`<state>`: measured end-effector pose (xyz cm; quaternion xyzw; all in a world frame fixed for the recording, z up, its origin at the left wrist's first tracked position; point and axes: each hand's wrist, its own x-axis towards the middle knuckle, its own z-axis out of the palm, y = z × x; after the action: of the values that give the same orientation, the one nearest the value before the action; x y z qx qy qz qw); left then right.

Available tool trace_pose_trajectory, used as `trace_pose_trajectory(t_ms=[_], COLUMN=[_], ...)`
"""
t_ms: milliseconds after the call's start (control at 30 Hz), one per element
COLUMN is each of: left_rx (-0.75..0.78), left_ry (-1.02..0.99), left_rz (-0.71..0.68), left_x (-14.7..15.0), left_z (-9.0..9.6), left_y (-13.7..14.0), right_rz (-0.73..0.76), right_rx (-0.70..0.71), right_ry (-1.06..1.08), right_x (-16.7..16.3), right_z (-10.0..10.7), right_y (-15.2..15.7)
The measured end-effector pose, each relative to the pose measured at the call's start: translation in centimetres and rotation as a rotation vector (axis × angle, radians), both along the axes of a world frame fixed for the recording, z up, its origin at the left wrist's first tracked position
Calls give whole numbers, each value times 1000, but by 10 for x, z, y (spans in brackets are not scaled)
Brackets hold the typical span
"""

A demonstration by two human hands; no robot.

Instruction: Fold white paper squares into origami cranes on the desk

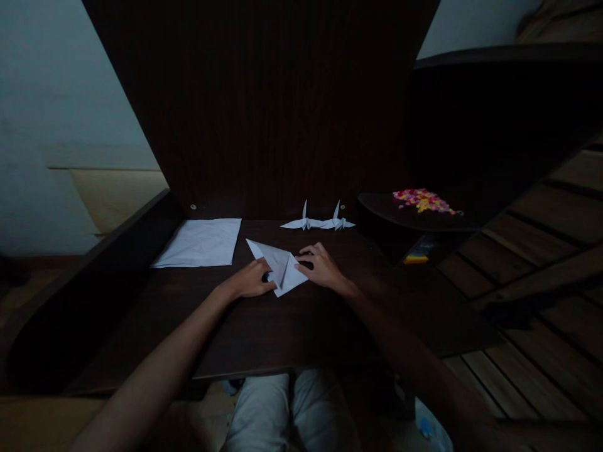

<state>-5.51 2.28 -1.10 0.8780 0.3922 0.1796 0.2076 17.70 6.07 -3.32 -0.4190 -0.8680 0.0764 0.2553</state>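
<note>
A white sheet of folded paper (277, 263) lies on the dark desk between my hands, with one layer raised into a pointed flap. My left hand (253, 278) grips its left edge, thumb and fingers closing around the paper. On the other side, my right hand (321, 266) pinches the right part of the paper between thumb and fingers. Behind it stand two white folded paper cranes (305, 223), side by side with their thin points up. To the left rests a stack of white paper sheets (202, 243).
A dark corner shelf (377, 210) at the right carries a heap of small pink, red and yellow pieces (426, 201). Below it is a small colourful item (417, 250). A raised side panel (85, 282) bounds the desk (264, 339) at left; a tall panel stands behind.
</note>
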Motion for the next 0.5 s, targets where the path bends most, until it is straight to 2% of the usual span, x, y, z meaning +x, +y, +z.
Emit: trace_pose_trajectory(t_ms=[133,300,500], left_rx=[-3,-28,36], left_ry=[105,91,45], left_rz=[-61,-118,15], left_x=[-5,-8,-4], left_z=[9,11,0], left_y=[-5,-5,-4], right_rz=[27,74,83], right_rx=[-25,-85,-109], right_ry=[-19,-7,3], right_x=[2,5,5], right_z=[4,6,2], right_y=[-3,-3,0])
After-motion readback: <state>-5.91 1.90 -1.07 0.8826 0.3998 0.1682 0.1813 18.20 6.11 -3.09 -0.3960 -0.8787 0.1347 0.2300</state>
